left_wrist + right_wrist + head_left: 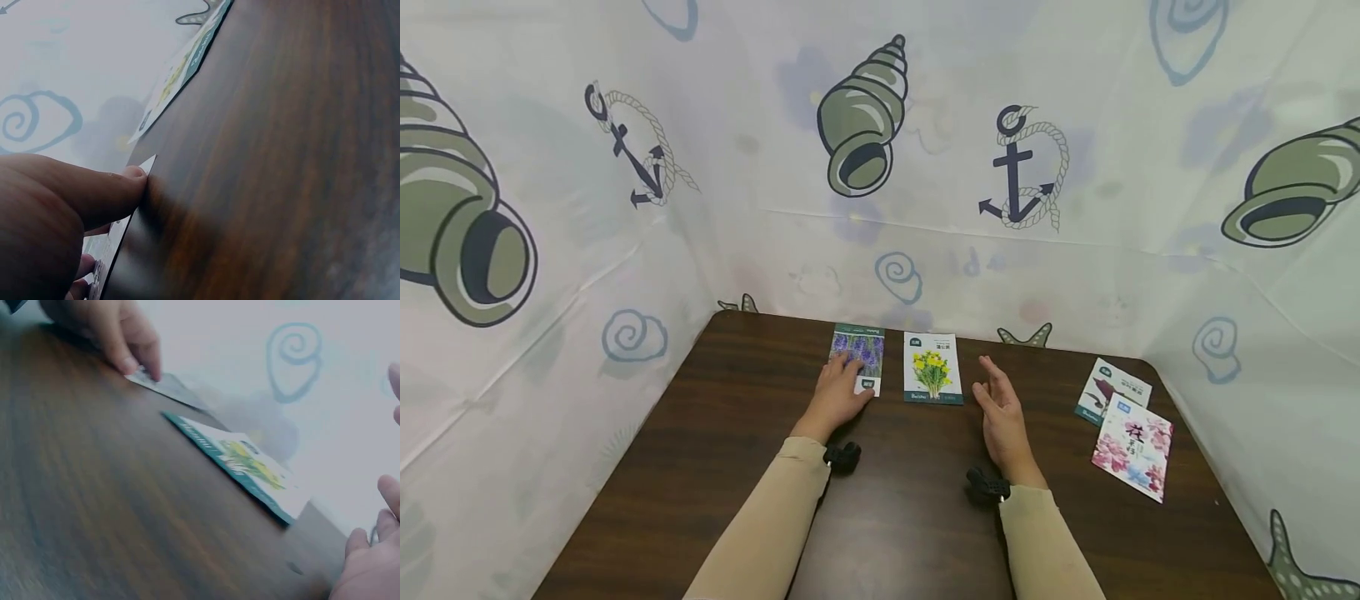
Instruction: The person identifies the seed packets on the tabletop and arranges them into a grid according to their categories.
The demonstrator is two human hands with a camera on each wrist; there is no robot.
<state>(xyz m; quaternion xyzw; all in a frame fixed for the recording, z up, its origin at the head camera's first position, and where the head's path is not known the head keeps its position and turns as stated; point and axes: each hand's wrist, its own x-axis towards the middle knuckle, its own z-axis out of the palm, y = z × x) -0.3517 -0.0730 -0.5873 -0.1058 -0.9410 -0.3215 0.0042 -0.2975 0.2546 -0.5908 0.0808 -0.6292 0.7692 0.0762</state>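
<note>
A seed packet with purple flowers (868, 348) lies upside down to me near the table's far edge. My left hand (835, 396) holds it, with the thumb at its near right corner and the fingers over its left part. The left wrist view shows the thumb (119, 194) at the packet's edge. Just right of it lies a seed packet with yellow flowers (932, 371), apart from both hands. My right hand (1002, 417) is beside that packet, fingers extended and palm turned left, holding nothing.
At the right of the brown table (910, 517), a pink-blossom packet (1133, 446) overlaps another packet with a dark purple picture (1093, 387). A patterned white cloth (760, 167) surrounds the table at the back and sides.
</note>
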